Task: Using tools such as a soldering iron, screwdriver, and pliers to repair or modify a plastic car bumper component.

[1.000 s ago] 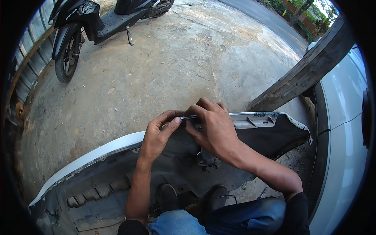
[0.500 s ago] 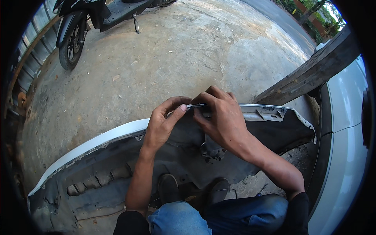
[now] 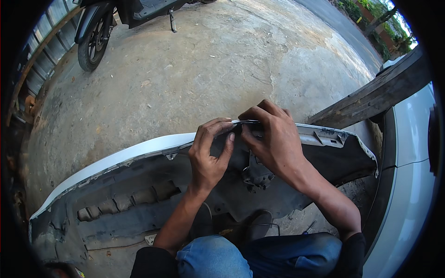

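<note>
A white car bumper lies before me with its dark inner side toward me. Its top rim runs beneath both hands. My right hand pinches that rim, fingers over the outer side and thumb inside; part of the rim is hidden behind it. Just left of it, my left hand rests its fingertips at the rim, its thumb held apart from the fingers with a gap between. A dark bracket-like part sits on the inner side below my right hand.
A black scooter stands at the far left on the concrete floor. A wooden post slants in at the right, beside a pale car. A screwdriver-like tool lies near my right knee.
My left thumb has come away from the rim, and the left hand has opened and shifted right. The right hand keeps its pinch. The whole view has shifted slightly.
</note>
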`<state>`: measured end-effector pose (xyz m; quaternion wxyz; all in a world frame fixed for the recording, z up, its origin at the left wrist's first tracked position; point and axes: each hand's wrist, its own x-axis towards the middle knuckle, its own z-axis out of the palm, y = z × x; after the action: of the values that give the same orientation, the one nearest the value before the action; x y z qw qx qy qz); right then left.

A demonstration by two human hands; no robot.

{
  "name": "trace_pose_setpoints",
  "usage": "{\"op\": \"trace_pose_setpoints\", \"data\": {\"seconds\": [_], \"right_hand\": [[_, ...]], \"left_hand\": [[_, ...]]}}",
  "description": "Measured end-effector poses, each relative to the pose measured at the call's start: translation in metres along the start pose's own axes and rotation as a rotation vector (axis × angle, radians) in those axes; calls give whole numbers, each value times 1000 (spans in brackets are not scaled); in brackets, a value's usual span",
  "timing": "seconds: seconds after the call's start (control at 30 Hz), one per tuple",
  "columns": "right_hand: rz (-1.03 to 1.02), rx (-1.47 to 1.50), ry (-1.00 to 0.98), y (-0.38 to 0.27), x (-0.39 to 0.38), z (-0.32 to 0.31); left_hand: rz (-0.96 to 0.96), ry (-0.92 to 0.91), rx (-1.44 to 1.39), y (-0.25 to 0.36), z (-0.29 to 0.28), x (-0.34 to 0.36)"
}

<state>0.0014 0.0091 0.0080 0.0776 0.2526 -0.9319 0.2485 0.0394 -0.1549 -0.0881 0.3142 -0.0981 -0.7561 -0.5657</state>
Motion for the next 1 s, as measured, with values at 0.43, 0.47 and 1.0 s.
{"op": "trace_pose_setpoints", "data": {"seconds": [0.43, 0.47, 1.0], "right_hand": [[-1, -12, 2, 2, -1, 1], [-1, -13, 3, 2, -1, 1], [28, -6, 13, -4, 1, 3]], "left_hand": [[77, 27, 107, 0, 7, 0], [78, 27, 107, 0, 8, 0], [122, 57, 163, 3, 8, -4]]}}
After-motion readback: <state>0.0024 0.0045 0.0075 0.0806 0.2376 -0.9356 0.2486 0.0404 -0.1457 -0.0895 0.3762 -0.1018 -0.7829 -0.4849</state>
